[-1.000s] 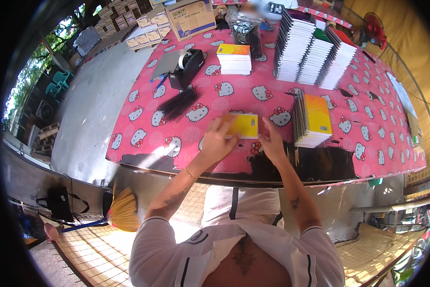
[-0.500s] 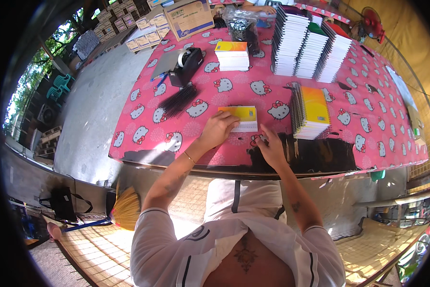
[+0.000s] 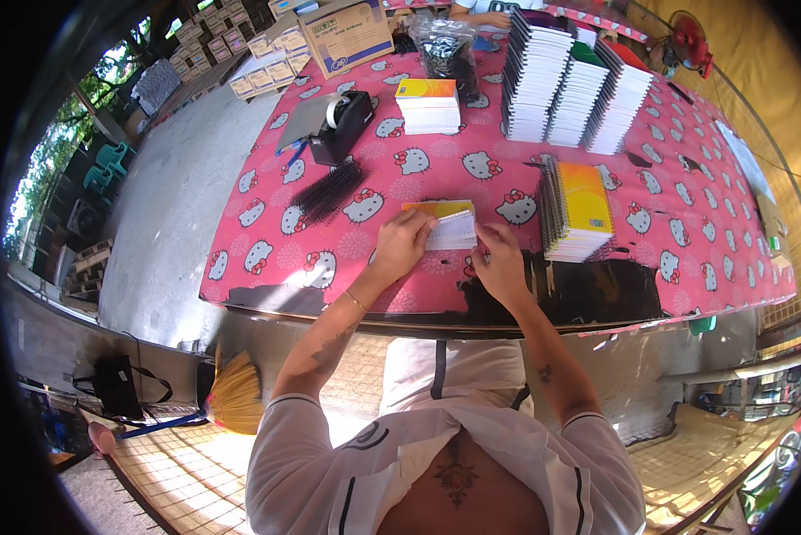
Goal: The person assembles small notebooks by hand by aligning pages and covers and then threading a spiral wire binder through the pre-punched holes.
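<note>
A small notepad with a yellow-orange cover and white pages (image 3: 454,234) lies near the table's front edge, its upper pages tilted up. Pinching its left side, my left hand (image 3: 405,241) is closed on the pages. At the right edge of the pad my right hand (image 3: 502,260) has its fingers bent against the corner. Just right of it stands a stack of spiral notebooks with yellow covers (image 3: 586,201). Farther off sits a block of yellow-topped pads (image 3: 428,107). Loose black spiral binding coils (image 3: 327,192) lie to the left.
A black tape dispenser (image 3: 342,127) stands at the far left of the pink tablecloth (image 3: 472,187). Behind are a cardboard box (image 3: 349,37), a plastic bag of black coils (image 3: 445,52) and tall notebook stacks (image 3: 536,85). Another person's arm (image 3: 485,16) shows at the back.
The pad's white pages are now lifted and tilted under my left hand. My right hand has moved in to the pad's right edge, its fingers more bent.
</note>
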The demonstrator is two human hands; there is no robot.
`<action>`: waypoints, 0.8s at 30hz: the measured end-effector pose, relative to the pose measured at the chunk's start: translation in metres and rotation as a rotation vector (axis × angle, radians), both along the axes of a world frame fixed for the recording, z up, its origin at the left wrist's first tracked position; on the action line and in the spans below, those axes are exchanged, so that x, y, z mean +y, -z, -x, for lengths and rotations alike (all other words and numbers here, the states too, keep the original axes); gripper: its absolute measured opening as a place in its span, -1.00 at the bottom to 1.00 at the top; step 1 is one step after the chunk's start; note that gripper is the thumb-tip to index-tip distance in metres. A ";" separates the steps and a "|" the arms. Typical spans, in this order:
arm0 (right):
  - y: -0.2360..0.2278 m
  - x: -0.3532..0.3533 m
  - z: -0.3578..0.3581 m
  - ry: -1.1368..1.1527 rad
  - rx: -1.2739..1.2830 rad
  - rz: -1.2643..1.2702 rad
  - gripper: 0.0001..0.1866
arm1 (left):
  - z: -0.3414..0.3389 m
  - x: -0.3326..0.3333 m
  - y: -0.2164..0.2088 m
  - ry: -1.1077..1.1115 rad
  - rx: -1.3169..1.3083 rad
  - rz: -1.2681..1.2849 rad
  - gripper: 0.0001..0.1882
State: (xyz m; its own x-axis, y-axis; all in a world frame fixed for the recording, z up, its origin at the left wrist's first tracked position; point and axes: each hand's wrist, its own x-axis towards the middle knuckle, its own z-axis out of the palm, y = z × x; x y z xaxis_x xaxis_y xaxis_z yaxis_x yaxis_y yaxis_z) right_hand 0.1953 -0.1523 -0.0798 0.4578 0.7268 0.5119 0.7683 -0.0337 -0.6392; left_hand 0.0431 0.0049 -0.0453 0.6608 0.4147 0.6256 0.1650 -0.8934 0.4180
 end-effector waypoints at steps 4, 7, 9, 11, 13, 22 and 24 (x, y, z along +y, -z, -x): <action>-0.006 0.003 -0.003 -0.016 -0.058 0.046 -0.55 | 0.001 -0.003 -0.001 0.026 0.000 0.001 -0.89; -0.017 0.010 0.008 0.039 -0.172 0.117 -0.60 | 0.001 -0.009 -0.002 0.030 -0.012 -0.010 -0.87; -0.026 0.010 0.012 0.089 -0.265 0.190 -0.64 | 0.002 -0.011 -0.001 0.016 0.003 -0.020 -0.85; -0.035 0.009 0.014 0.137 -0.374 0.287 -0.68 | 0.004 -0.012 -0.002 0.007 0.013 -0.027 -0.82; -0.037 0.005 0.009 0.121 -0.359 0.346 -0.70 | 0.004 -0.014 -0.003 0.009 0.016 -0.027 -0.79; -0.014 0.004 -0.008 -0.013 -0.113 0.237 -0.61 | 0.001 -0.018 -0.006 -0.011 0.025 -0.012 -0.75; -0.019 0.000 -0.001 -0.001 -0.189 0.210 -0.60 | 0.004 -0.016 -0.004 -0.018 0.020 -0.023 -0.75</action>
